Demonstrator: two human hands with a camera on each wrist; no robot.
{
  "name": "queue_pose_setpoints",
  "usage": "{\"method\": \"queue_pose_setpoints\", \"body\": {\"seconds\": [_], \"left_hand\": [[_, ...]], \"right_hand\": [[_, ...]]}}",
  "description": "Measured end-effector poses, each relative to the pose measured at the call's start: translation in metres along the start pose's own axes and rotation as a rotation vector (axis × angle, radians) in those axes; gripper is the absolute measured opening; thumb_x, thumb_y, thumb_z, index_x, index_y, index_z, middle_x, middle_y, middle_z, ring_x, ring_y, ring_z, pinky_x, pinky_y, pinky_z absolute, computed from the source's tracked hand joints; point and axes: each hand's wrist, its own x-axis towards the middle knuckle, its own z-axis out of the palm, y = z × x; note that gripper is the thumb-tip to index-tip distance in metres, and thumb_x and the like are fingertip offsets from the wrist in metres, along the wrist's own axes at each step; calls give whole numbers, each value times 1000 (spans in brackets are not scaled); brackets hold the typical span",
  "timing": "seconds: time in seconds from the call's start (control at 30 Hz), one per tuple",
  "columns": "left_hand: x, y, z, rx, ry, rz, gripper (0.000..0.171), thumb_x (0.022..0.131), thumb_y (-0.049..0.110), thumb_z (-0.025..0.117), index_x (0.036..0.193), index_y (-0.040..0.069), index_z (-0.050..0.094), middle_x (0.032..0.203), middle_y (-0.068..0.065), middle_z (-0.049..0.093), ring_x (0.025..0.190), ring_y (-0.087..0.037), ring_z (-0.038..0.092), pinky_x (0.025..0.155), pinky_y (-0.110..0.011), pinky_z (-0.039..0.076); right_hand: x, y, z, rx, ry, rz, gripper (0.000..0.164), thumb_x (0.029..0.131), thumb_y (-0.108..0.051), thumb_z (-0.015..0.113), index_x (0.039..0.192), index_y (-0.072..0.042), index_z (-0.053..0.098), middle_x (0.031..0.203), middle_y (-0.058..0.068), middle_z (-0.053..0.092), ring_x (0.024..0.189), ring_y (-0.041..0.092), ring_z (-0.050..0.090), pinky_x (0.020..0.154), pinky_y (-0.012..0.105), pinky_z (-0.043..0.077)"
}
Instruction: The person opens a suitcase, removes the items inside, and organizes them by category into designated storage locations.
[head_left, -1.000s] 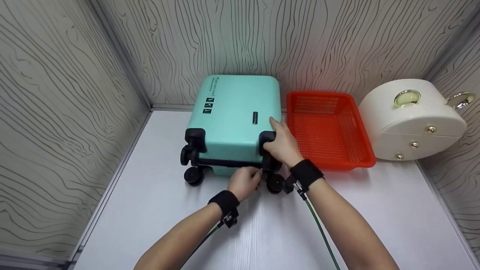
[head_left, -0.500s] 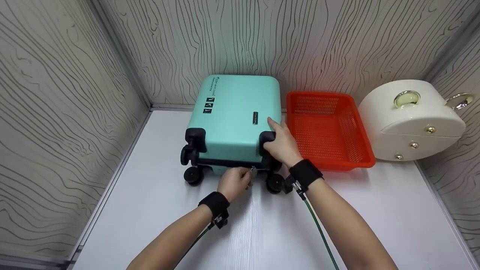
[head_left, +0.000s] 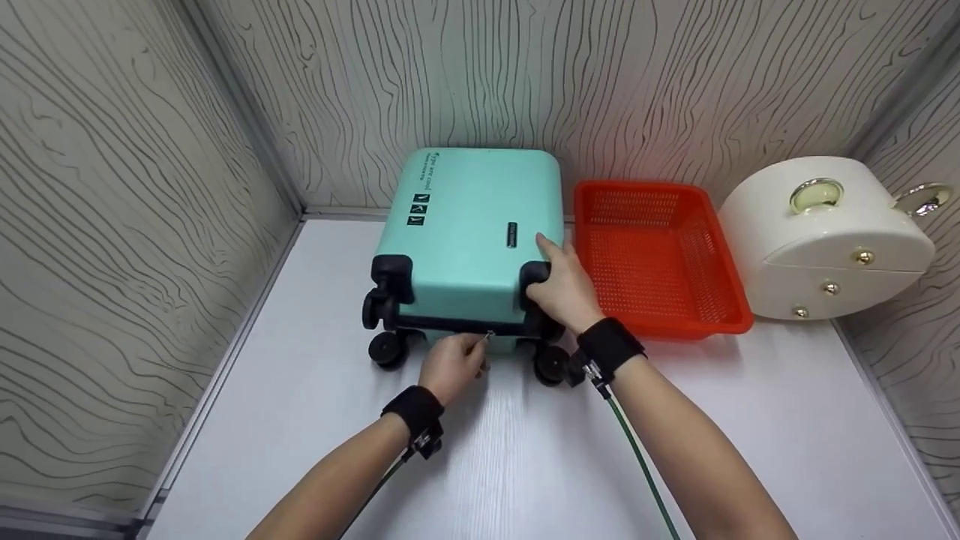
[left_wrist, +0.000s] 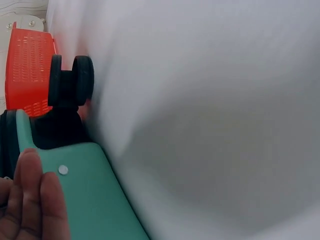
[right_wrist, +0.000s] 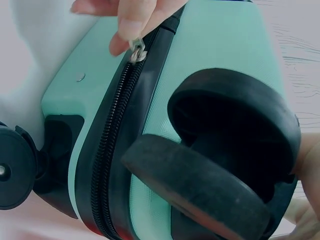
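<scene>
A mint-green hard-shell suitcase (head_left: 472,191) lies flat on the white table, its black wheels facing me. At its near side, my left hand (head_left: 452,366) pinches a metal zipper pull (right_wrist: 136,49) between thumb and finger. From the slider, two rows of black zipper teeth (right_wrist: 111,137) run toward the right corner in the right wrist view. My right hand (head_left: 568,292) grips the near right corner, thumb on the black corner guard and fingers along the top and side. Left fingers (left_wrist: 31,195) show beside the green shell in the left wrist view.
A red perforated basket (head_left: 739,319) stands right of the suitcase, close to my right hand. Beyond it is a white rounded case (head_left: 795,240) with gold knobs. Black wheels (head_left: 386,350) stick out at the suitcase's near side. Patterned walls enclose the table.
My left hand has moved left along the suitcase's near side with the zipper pull, away from the right corner. My right hand has stayed on the corner.
</scene>
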Motion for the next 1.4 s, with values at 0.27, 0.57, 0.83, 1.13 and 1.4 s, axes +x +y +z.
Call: {"method": "queue_pose_setpoints", "body": {"seconds": [0.27,0.57,0.83,1.13,1.4], "left_hand": [[-2,-11,-8,-27,72,-49,26,105,17,56,106,4,78,68,8,66,60,-7,63,58,-28,54],[-6,-20,-17,-23,90,-40,26,106,18,56,108,2,77,69,6,66,61,-8,63,60,-29,53],[-10,-31,-33,-2,115,-92,25,105,19,58,101,4,78,70,6,66,62,-9,62,59,-30,52],[-14,-46,-45,-16,186,-114,25,105,24,62,88,13,75,68,5,65,60,-11,60,57,-30,49],[-18,-61,-57,-32,236,-124,25,105,23,61,92,10,77,68,2,65,60,-12,60,56,-28,48]], "right_hand": [[1,0,0,3,-5,3,93,84,4,63,164,-25,26,168,22,-6,75,28,49,55,30,37],[-1,-1,0,30,-18,22,92,84,5,60,164,-28,28,169,17,-8,59,20,34,53,29,32],[1,-1,0,29,-22,21,92,85,6,61,164,-26,27,169,15,-12,80,29,56,53,29,36],[1,0,0,30,-18,19,92,85,6,62,164,-27,28,169,17,-11,67,25,49,53,29,37],[0,0,0,21,-17,4,91,85,5,61,164,-25,27,168,20,-9,68,25,47,54,30,35]]}}
